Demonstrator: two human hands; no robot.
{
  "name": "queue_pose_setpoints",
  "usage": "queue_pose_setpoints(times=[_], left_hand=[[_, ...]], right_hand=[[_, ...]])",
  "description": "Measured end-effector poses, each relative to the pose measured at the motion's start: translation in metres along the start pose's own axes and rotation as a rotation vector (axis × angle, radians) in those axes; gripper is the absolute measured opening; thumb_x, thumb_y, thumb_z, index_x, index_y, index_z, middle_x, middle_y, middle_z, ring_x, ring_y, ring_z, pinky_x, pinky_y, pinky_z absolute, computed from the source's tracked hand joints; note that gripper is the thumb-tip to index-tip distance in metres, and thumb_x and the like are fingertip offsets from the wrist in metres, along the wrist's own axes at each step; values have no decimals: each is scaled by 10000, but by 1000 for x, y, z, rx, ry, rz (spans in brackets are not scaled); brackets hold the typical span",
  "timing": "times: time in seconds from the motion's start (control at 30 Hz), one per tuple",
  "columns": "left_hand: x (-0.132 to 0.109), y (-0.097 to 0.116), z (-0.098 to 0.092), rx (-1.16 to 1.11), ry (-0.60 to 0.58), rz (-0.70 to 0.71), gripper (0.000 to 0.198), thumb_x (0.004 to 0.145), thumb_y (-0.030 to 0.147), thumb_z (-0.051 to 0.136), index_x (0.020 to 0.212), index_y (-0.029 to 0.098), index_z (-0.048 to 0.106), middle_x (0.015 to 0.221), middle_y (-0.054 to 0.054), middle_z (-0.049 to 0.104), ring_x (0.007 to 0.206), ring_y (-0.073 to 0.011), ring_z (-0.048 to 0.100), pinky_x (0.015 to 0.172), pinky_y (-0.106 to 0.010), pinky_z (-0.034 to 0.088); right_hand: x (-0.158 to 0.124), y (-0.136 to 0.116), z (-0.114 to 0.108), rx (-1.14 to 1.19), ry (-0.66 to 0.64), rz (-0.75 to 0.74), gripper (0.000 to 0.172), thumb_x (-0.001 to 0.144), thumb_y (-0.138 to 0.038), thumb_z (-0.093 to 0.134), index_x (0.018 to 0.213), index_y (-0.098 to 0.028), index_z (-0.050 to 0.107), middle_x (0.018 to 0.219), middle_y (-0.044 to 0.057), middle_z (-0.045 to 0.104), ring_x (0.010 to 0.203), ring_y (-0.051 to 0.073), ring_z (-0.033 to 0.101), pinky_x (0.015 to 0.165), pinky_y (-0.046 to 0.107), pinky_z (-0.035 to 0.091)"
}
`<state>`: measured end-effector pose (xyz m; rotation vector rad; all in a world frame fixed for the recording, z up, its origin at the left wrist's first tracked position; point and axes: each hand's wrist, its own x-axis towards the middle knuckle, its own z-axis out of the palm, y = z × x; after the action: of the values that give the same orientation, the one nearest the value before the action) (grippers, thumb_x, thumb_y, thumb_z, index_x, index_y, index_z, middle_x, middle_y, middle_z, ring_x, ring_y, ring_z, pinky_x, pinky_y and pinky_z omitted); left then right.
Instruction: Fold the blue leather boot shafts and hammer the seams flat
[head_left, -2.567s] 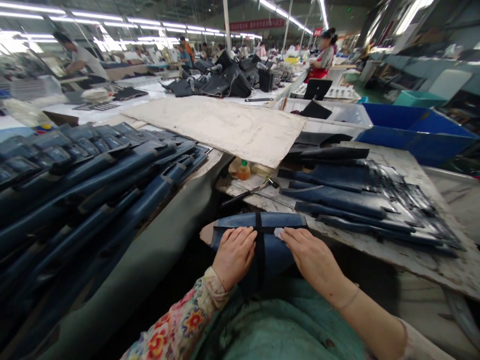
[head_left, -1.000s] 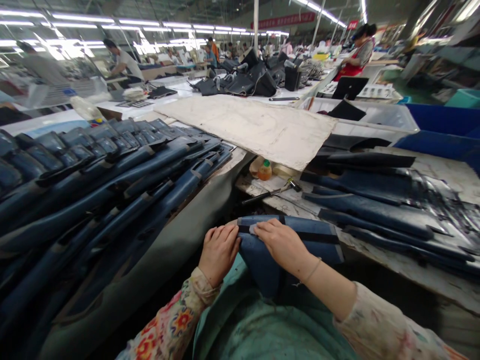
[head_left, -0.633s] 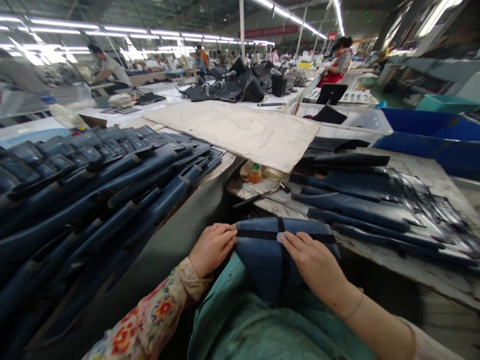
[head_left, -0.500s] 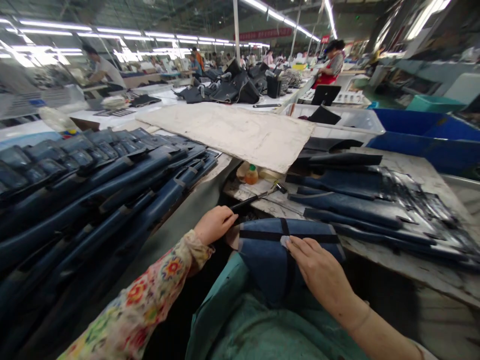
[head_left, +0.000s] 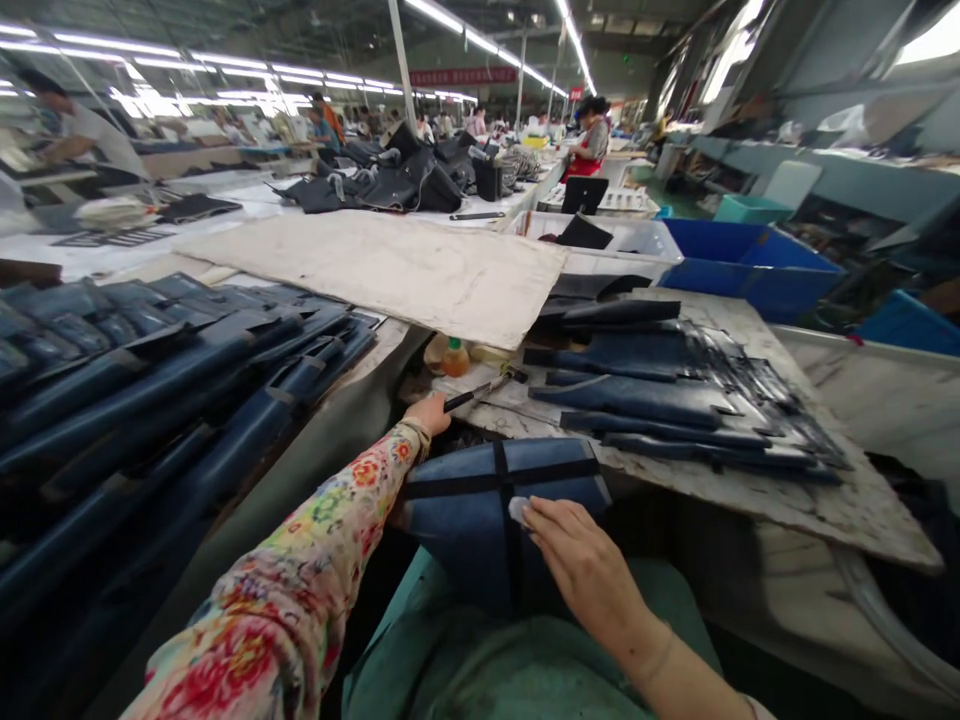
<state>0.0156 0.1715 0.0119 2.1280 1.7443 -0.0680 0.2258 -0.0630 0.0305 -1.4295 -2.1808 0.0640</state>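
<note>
A dark blue leather piece [head_left: 465, 505] with two crossing black strips lies over my lap on a green apron [head_left: 487, 650]. My right hand [head_left: 577, 565] rests flat on it, fingers stretched, a taped fingertip at the strips' crossing. My left hand [head_left: 429, 412], in a floral sleeve, reaches forward to the bench edge and closes on the handle of a black-handled tool [head_left: 480, 390] lying there. A small orange bottle [head_left: 454, 357] stands just beyond the tool.
Rows of dark blue pieces [head_left: 150, 390] cover the left bench. More blue pieces and black strips [head_left: 660, 400] lie on the worn board at right. A beige sheet [head_left: 390, 265] overhangs the back; blue bins [head_left: 750, 265] stand far right. Other people work at distant tables.
My left hand left the blue piece and reached forward to the black-handled tool. My right hand slid back along the piece toward me. The view turned slightly right.
</note>
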Motion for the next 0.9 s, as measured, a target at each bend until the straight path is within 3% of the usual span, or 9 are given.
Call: queue_pose_setpoints(times=[0.13, 0.3, 0.4, 0.47, 0.57, 0.73, 0.9], left_hand=[[-36, -3, -25, -75, 91, 94, 412, 894, 450, 402, 1035, 109, 584, 949, -45, 633, 911, -199, 599, 810, -329, 458], [-129, -21, -43, -220, 36, 197, 389, 863, 466, 391, 1019, 172, 592, 915, -15, 661, 824, -148, 611, 729, -220, 469], [-194, -28, -39, -496, -139, 100, 397, 838, 511, 387, 875, 165, 580, 737, -3, 609, 557, -114, 546, 456, -192, 415], [-231, -29, -32, -571, -128, 56, 373, 818, 515, 433, 830, 174, 584, 641, 21, 554, 515, -101, 489, 453, -187, 396], [-271, -28, -18, -651, -84, -17, 373, 821, 518, 452, 913, 188, 597, 623, 24, 536, 537, -107, 476, 477, -188, 403], [-293, -26, -2, -660, 71, -100, 451, 850, 537, 377, 1115, 207, 533, 636, 10, 562, 580, -150, 541, 544, -226, 464], [-288, -18, 9, -452, -27, -37, 295, 865, 464, 386, 946, 273, 596, 854, -2, 678, 834, -194, 637, 781, -254, 483]], right_hand=[[3, -4, 5, 32, 21, -11, 315, 873, -128, 430, 1133, -166, 604, 1114, 81, 624, 1006, 183, 569, 888, 351, 513], [-1, -7, 5, 19, 21, -41, 320, 880, -131, 418, 1138, -165, 605, 1125, 73, 624, 1015, 187, 570, 904, 363, 505], [-6, -5, 3, 24, 6, -29, 324, 882, -133, 422, 1156, -171, 593, 1145, 70, 614, 1040, 184, 560, 923, 363, 494], [-8, -4, 3, 28, 4, -11, 326, 881, -134, 427, 1161, -183, 586, 1152, 67, 610, 1052, 179, 555, 933, 360, 486], [-8, -4, 4, 24, 19, -5, 320, 881, -141, 425, 1151, -192, 588, 1138, 68, 618, 1048, 178, 558, 928, 362, 487], [-6, -8, 5, 16, 24, -23, 325, 874, -128, 418, 1144, -188, 588, 1127, 72, 622, 1030, 181, 564, 909, 361, 496], [-9, -7, 7, 32, 9, -10, 333, 872, -120, 430, 1159, -196, 580, 1141, 61, 612, 1049, 187, 546, 926, 369, 483]])
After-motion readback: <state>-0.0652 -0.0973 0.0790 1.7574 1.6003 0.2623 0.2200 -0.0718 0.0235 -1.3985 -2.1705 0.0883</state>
